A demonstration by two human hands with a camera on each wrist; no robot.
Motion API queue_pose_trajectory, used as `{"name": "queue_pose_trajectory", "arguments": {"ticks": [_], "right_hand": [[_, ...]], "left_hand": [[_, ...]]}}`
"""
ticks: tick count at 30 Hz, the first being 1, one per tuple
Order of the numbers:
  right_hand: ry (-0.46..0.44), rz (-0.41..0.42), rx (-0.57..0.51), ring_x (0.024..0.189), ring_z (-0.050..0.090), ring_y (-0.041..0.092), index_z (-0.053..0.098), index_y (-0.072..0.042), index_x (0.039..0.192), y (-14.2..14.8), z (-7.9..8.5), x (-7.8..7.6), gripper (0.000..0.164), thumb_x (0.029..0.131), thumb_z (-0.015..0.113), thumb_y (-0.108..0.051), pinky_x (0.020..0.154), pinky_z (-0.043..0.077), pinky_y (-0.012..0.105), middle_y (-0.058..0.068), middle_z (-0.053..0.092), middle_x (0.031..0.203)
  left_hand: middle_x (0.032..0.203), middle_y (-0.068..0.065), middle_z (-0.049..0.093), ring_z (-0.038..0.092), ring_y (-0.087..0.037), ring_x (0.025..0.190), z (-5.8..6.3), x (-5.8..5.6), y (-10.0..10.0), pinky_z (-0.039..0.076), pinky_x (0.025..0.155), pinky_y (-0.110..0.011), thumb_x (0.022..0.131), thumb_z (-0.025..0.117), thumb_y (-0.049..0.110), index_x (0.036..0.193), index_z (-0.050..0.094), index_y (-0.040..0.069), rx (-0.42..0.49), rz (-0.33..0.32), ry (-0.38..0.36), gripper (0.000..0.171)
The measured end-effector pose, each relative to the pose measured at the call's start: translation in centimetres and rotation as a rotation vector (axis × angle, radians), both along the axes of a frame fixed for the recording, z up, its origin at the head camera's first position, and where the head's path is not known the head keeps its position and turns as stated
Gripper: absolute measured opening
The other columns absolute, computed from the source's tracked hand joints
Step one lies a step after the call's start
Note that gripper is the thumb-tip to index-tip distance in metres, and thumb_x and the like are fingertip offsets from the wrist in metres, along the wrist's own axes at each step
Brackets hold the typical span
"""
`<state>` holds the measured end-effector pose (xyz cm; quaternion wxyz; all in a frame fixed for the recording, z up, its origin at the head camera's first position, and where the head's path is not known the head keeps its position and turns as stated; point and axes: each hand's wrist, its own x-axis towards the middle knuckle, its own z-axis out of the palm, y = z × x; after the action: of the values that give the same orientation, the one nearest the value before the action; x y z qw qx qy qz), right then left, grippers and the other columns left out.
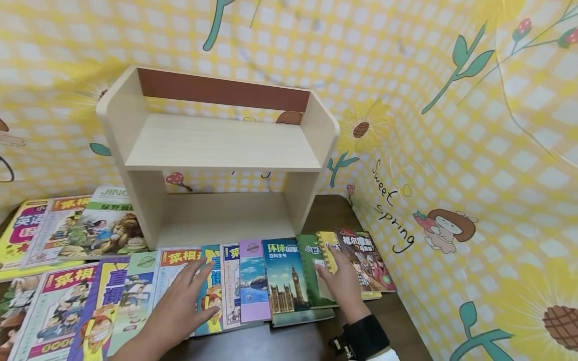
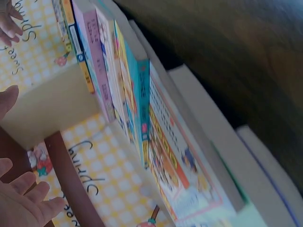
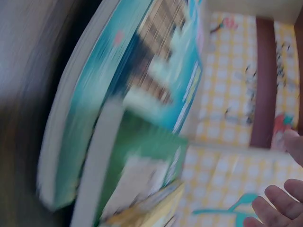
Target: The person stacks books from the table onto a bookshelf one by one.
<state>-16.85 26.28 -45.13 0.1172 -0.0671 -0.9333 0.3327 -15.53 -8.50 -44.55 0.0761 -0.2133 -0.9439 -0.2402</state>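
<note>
My left hand (image 1: 173,306) hovers over the row of books, fingers spread, near a comic-style book with a red title band (image 1: 173,256) and a teal book (image 1: 209,328). Its fingers (image 2: 28,194) also show spread in the left wrist view, holding nothing. My right hand (image 1: 345,283), with a black band at the wrist, is over a green book (image 1: 313,291) and a yellow spiral-bound book (image 1: 326,241), fingers extended. Between the hands lie a lilac book (image 1: 254,258) and a blue book with a clock tower (image 1: 281,263). The right wrist view is blurred.
A pale wooden two-tier shelf (image 1: 221,145) stands behind the row, its tiers bare. Several magazines (image 1: 58,220) lie overlapping at the left. A dark-covered book (image 1: 367,263) lies at the right end. Yellow checked cloth (image 1: 496,150) covers the walls around the dark table (image 1: 253,346).
</note>
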Motion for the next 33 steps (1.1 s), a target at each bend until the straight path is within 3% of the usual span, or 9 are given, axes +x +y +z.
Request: {"name": "queue_pose_trajectory", "arguments": {"ticks": [6,10,13,15,20,24,28,33], "right_hand": [[-0.031,-0.137,0.047,0.117,0.053,0.045,0.050,0.000,0.138,4.1,-1.0,-0.8,0.052,0.092,0.066,-0.020,0.094,0.045,0.058,0.026,0.055,0.131],[-0.056,-0.220,0.068,0.100,0.061,0.045,0.053,0.000,0.136,6.8,-1.7,-1.2,0.045,0.095,0.059,-0.019,0.082,0.049,0.056,0.029,0.062,0.118],[-0.103,-0.268,0.042,0.104,0.059,0.045,0.052,0.002,0.136,8.8,-2.2,-1.6,0.044,0.097,0.054,-0.019,0.084,0.048,0.055,0.029,0.061,0.121],[-0.132,-0.287,0.033,0.115,0.054,0.045,0.051,0.005,0.135,10.0,-2.6,-1.9,0.045,0.097,0.054,-0.019,0.092,0.045,0.057,0.028,0.056,0.130],[-0.267,-0.326,0.033,0.113,0.056,0.044,0.048,0.008,0.136,12.4,-3.7,-2.5,0.052,0.097,0.056,-0.025,0.094,0.045,0.055,0.030,0.054,0.130],[-0.341,-0.340,0.103,0.107,0.058,0.045,0.054,0.012,0.127,13.8,-4.4,-2.9,0.056,0.090,0.064,-0.030,0.092,0.046,0.054,0.033,0.057,0.123],[-0.407,-0.298,0.146,0.087,0.063,0.040,0.062,0.016,0.106,15.0,-4.5,-3.1,0.058,0.083,0.071,-0.036,0.079,0.051,0.050,0.032,0.064,0.103],[-0.486,-0.220,0.088,0.078,0.063,0.032,0.066,0.015,0.092,15.8,-4.1,-3.7,0.058,0.081,0.073,-0.041,0.075,0.052,0.045,0.028,0.066,0.092]], "left_hand": [[0.145,-0.020,0.041,0.041,-0.044,0.129,-0.6,-0.1,1.1,0.041,0.095,-0.064,0.068,0.088,0.034,0.143,0.044,0.006,-0.023,0.009,-0.038,0.092],[0.144,-0.020,0.041,0.041,-0.043,0.128,-0.9,0.0,1.4,0.043,0.093,-0.064,0.069,0.087,0.035,0.144,0.043,0.008,-0.040,0.020,-0.072,0.092],[0.143,-0.020,0.042,0.043,-0.043,0.126,-1.2,0.0,1.6,0.043,0.093,-0.064,0.070,0.086,0.035,0.145,0.041,0.008,-0.044,0.023,-0.090,0.091],[0.142,-0.020,0.043,0.044,-0.044,0.125,-1.3,0.0,1.7,0.042,0.093,-0.064,0.070,0.086,0.035,0.145,0.041,0.008,-0.046,0.023,-0.107,0.091],[0.143,-0.020,0.043,0.044,-0.043,0.125,-1.4,0.0,1.8,0.041,0.095,-0.064,0.071,0.085,0.037,0.146,0.040,0.008,-0.053,0.027,-0.167,0.092],[0.144,-0.020,0.042,0.044,-0.043,0.126,-1.5,-0.1,1.8,0.041,0.095,-0.064,0.071,0.084,0.040,0.147,0.039,0.010,-0.067,0.032,-0.217,0.093],[0.143,-0.018,0.044,0.043,-0.042,0.127,-1.8,-0.2,1.8,0.040,0.097,-0.063,0.072,0.083,0.042,0.146,0.041,0.010,-0.086,0.030,-0.229,0.091],[0.142,-0.015,0.046,0.043,-0.039,0.128,-1.9,-0.2,1.8,0.037,0.101,-0.063,0.071,0.082,0.045,0.144,0.045,0.011,-0.113,0.045,-0.226,0.089]]}}
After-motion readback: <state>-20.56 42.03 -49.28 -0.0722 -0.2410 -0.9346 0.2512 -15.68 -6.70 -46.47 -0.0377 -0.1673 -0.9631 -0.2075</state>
